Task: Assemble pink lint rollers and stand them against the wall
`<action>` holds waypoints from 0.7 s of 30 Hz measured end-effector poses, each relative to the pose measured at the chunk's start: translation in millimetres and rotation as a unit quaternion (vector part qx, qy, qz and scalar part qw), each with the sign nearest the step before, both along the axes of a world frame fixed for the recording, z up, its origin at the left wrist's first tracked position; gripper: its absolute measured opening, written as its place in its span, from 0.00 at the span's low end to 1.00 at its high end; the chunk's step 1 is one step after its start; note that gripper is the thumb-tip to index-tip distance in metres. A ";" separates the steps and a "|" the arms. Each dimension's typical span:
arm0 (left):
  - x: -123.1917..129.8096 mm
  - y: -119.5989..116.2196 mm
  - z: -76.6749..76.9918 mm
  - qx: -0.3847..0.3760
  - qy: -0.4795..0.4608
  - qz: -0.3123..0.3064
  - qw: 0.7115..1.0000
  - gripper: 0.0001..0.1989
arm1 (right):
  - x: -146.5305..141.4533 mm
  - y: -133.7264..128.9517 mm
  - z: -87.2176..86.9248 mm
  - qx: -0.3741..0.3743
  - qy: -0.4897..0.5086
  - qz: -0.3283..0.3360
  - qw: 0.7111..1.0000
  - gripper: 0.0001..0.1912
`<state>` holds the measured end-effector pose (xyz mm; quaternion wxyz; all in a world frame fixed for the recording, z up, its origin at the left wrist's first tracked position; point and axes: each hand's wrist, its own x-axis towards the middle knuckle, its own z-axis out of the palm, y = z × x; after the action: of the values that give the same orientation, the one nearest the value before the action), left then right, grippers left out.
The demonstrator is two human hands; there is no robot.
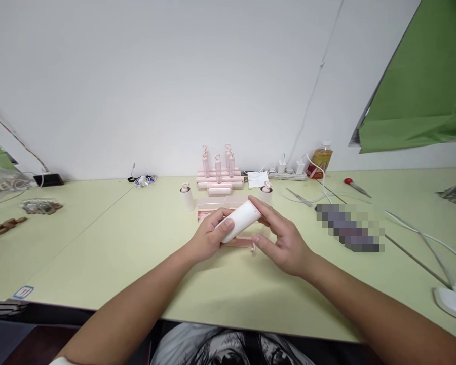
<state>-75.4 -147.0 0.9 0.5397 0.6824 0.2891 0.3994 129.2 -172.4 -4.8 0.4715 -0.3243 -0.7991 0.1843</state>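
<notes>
My left hand (210, 234) is wrapped round a white cylindrical tube (240, 221), held tilted above the table with its far end up to the right. The fingers of my right hand (283, 241) rest against that upper end, while its thumb stands apart below. Under and behind the tube lie pink open boxes (241, 243), partly covered by my hands. Two upright white tubes with ring-topped pieces in them stand behind, one on the left (187, 197) and one on the right (266, 193).
Stacked pink boxes (219, 185) carry several clear pink ring-topped tubes (218, 170) by the wall. On the right are a power strip (288, 176), a drink bottle (320, 159), screwdrivers (357, 187), a pixelated dark object (347, 228) and cables. Small brown parts (2, 228) lie far left.
</notes>
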 end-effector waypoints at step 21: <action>-17.8 12.0 8.7 -0.061 -0.102 -0.010 0.993 0.42 | -11.5 0.6 -10.5 -0.002 -0.151 0.007 0.989 0.24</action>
<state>-93.2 -134.9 9.7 0.6107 0.6068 0.2497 0.4433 117.7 -171.8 -15.3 0.3438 -0.3438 -0.8629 0.1376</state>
